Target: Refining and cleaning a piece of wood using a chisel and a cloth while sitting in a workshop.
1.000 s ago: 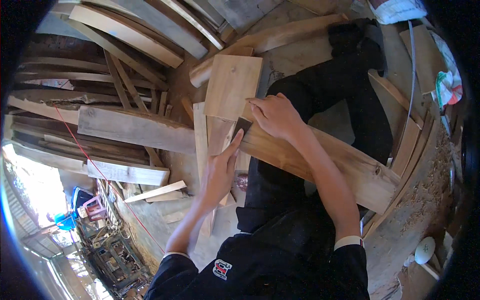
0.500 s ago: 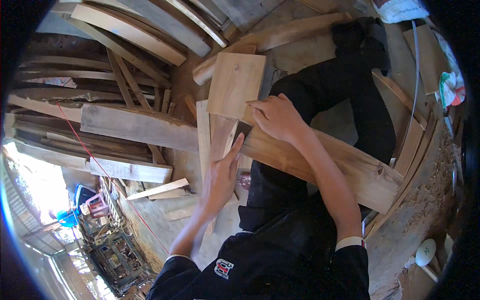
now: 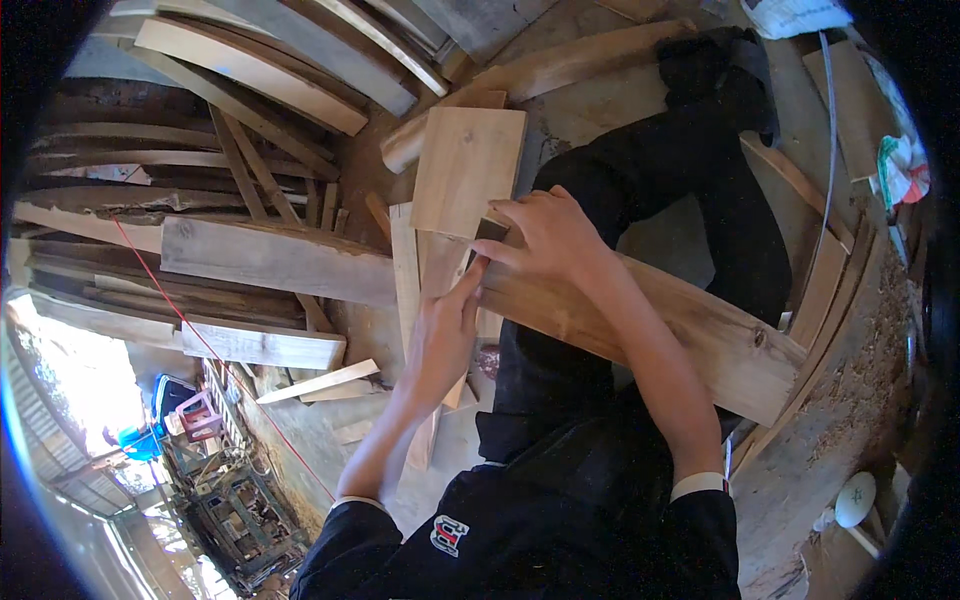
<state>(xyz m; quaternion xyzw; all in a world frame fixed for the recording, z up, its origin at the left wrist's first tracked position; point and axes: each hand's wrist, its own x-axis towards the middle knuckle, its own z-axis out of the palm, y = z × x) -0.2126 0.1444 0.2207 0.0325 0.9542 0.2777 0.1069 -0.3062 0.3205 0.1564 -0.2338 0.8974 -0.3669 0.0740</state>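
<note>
A pile of timber [image 3: 180,158] fills the floor to the left, its pieces leaning and overlapping. A black-trousered leg [image 3: 555,375] lies under the long plank [image 3: 700,325], which slants across it, seemingly so that the thigh bears the weight and brings the near end within reach of both hands. Beyond that end, a squarish board [image 3: 468,170] rests over other offcuts; whether it touches the plank is unclear. The right hand [image 3: 555,230] bends over the end from above, half open, thumb and fingers apart. The left hand [image 3: 448,320] meets it from below, fingers partly bent, perhaps steadying the corner; its grip cannot be told. Between right thumb and fingers shows a small dark piece [image 3: 490,229], mostly hidden, so whether it is pinched stays uncertain.
</note>
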